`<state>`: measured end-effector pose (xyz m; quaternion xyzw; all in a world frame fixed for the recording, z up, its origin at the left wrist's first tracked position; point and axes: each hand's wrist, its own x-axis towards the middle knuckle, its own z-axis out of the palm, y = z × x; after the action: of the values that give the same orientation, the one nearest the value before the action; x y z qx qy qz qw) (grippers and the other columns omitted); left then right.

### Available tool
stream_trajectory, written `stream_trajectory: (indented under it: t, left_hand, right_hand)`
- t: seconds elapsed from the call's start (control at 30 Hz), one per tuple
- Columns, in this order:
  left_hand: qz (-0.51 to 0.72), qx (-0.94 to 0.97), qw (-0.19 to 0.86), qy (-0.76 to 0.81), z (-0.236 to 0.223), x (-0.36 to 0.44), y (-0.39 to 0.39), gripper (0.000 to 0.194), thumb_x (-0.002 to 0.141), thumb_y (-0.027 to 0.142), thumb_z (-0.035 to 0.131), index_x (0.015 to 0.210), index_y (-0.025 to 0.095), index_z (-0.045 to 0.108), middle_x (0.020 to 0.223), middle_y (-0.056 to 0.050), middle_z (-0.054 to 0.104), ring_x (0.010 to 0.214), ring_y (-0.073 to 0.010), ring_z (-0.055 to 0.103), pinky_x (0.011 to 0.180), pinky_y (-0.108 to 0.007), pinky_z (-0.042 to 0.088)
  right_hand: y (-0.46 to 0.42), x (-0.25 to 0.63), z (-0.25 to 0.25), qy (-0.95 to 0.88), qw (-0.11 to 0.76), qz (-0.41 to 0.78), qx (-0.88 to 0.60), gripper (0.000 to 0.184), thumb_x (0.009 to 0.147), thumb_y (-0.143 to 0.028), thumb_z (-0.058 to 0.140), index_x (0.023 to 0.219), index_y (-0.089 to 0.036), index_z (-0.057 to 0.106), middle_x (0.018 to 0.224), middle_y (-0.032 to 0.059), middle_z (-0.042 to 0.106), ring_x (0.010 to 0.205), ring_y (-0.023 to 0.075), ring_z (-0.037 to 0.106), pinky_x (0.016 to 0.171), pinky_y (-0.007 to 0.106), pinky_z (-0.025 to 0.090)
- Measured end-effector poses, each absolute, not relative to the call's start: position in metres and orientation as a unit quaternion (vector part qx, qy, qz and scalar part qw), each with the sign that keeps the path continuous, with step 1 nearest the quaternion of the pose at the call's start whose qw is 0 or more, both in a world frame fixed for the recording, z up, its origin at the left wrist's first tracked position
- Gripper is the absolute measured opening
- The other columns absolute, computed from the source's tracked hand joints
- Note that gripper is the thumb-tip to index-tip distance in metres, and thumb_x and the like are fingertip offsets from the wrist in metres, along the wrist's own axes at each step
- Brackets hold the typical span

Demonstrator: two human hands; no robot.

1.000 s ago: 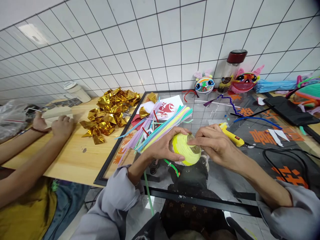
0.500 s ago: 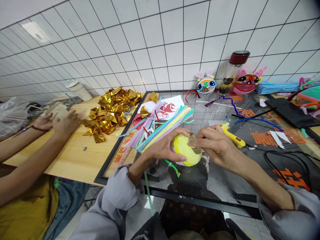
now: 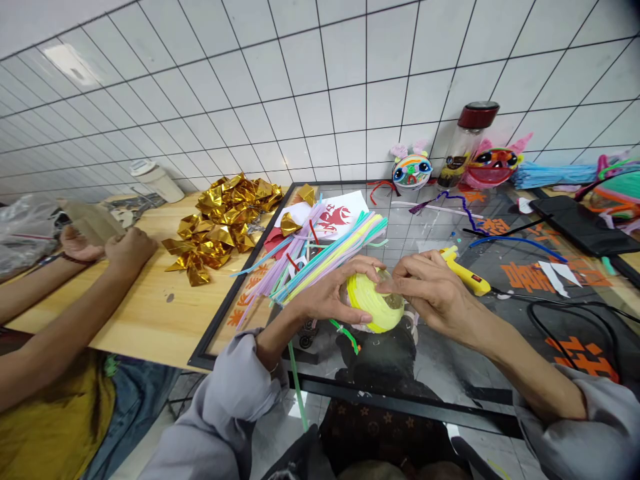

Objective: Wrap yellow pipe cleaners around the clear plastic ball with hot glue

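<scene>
My left hand point(image 3: 345, 293) is wrapped around a clear ball partly covered with rows of yellow pipe cleaner point(image 3: 377, 308). A see-through patch shows at the ball's upper right. My right hand point(image 3: 433, 287) has its thumb and forefinger pressed together against that patch; whatever they pinch is hidden. Just beyond the right hand lies a yellow glue gun point(image 3: 467, 273) with a black cord. Beside my left hand is a bundle of pastel pipe cleaners point(image 3: 333, 257), lying partly over a white sheet with a red print point(image 3: 345, 212).
Crumpled gold foil pieces point(image 3: 227, 217) lie on the wooden table at left, near another person's hands point(image 3: 127, 250) holding a beige piece point(image 3: 93, 223). Along the wall stand a decorated face ball point(image 3: 412, 170), a glass bottle point(image 3: 460, 153) and a pink face ball point(image 3: 494, 165). A black phone point(image 3: 590, 223) lies right.
My hands and the yellow ball stay almost in place. At left, the other person's hands have lifted and tilted the beige piece, and the right one has closed.
</scene>
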<state>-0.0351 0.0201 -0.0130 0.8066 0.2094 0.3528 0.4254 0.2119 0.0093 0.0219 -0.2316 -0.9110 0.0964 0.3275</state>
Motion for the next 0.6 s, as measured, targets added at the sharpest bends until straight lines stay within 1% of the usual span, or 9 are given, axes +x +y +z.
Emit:
stream_trajectory:
  t: [0.17, 0.37, 0.6]
  left_hand:
    - [0.339, 0.804, 0.433, 0.228, -0.0113, -0.0354, 0.0192, 0.05, 0.074, 0.04, 0.084, 0.113, 0.024, 0.058, 0.143, -0.013, 0.053, 0.139, -0.0328, 0.049, 0.115, -0.049, 0.036]
    - [0.336, 0.795, 0.449, 0.231, -0.0105, -0.035, 0.0183, 0.047, 0.074, 0.038, 0.084, 0.111, 0.024, 0.059, 0.144, -0.012, 0.052, 0.139, -0.0337, 0.048, 0.116, -0.051, 0.035]
    - [0.344, 0.792, 0.453, 0.222, -0.0096, -0.0343, 0.0179, 0.045, 0.075, 0.039, 0.084, 0.109, 0.024, 0.059, 0.143, -0.012, 0.053, 0.14, -0.0332, 0.048, 0.117, -0.052, 0.034]
  right_hand:
    - [0.0103, 0.2123, 0.0212, -0.911, 0.327, 0.095, -0.232, 0.041, 0.091, 0.0, 0.046, 0.109, -0.024, 0.074, 0.089, 0.0038, 0.066, 0.082, 0.017, 0.057, 0.077, 0.034, 0.034]
    - [0.0105, 0.2125, 0.0223, -0.912, 0.322, 0.094, -0.234, 0.041, 0.092, -0.001, 0.046, 0.11, -0.025, 0.074, 0.088, 0.0037, 0.065, 0.081, 0.0166, 0.058, 0.076, 0.034, 0.034]
    - [0.0111, 0.2121, 0.0203, -0.908, 0.343, 0.088, -0.223, 0.04, 0.089, 0.001, 0.047, 0.108, -0.024, 0.073, 0.087, 0.0032, 0.065, 0.081, 0.0165, 0.058, 0.076, 0.033, 0.035]
